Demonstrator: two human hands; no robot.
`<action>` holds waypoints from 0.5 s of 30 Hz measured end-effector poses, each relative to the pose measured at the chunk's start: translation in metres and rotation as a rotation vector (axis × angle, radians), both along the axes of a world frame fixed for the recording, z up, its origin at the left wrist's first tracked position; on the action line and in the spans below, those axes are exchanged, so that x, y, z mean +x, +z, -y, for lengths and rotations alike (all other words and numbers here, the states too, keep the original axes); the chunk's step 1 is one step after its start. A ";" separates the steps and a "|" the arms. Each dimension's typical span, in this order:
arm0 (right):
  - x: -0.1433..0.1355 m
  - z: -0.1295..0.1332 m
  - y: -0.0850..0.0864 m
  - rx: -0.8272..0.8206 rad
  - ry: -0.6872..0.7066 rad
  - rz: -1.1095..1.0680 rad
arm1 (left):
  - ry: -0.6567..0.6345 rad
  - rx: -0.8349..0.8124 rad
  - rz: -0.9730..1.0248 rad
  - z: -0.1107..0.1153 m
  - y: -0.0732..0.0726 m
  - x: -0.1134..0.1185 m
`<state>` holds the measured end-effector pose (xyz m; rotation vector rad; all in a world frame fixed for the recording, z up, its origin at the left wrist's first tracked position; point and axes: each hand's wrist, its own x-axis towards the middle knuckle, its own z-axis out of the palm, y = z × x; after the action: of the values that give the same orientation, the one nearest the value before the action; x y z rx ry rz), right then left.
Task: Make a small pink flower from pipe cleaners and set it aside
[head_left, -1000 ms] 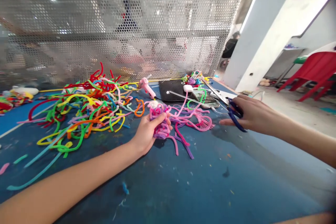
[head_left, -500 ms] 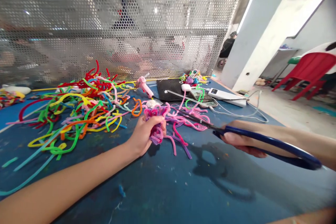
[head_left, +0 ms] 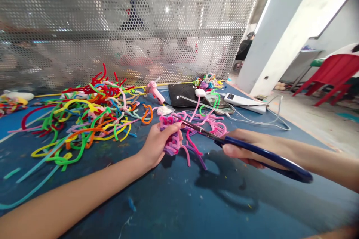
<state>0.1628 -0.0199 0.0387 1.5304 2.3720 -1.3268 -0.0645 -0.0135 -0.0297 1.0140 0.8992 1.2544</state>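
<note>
My left hand [head_left: 157, 142] is closed around a bundle of pink and purple pipe cleaners [head_left: 171, 143], just above the blue table. My right hand [head_left: 241, 145] grips dark blue-handled scissors [head_left: 260, 153]. Their blades point left and reach the top right of the bundle, by my left fingertips. Whether the blade tips touch a strand is too small to tell. Loose pink and purple ends [head_left: 193, 147] hang from the bundle toward the table. More pink strands [head_left: 217, 125] lie behind the blades.
A large tangle of coloured pipe cleaners [head_left: 84, 119] covers the left side of the blue table [head_left: 168, 201]. Behind my hands are a pink glue gun [head_left: 155, 92], a black tablet-like slab [head_left: 179, 91], a phone [head_left: 224, 110] and a white device [head_left: 244, 102] with cables. Perforated metal sheet [head_left: 112, 26] stands behind.
The scissors and my right hand have moved left, bringing the blades to the bundle. My left hand has shifted slightly right with the bundle still in it.
</note>
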 end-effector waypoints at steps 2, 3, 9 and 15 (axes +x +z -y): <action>0.001 -0.001 -0.004 -0.020 -0.013 -0.014 | 0.008 0.002 -0.025 0.000 -0.001 0.001; 0.001 -0.002 -0.006 -0.034 -0.025 -0.017 | 0.012 0.003 -0.041 0.000 -0.002 0.001; -0.005 -0.006 -0.014 -0.079 0.006 -0.064 | -0.015 0.008 -0.129 0.000 -0.003 0.001; -0.010 -0.003 -0.014 -0.068 -0.015 -0.023 | -0.042 0.002 -0.105 0.001 0.000 0.000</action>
<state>0.1530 -0.0168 0.0251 1.5263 2.3072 -1.4201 -0.0650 -0.0141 -0.0293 1.1033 0.9524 1.1753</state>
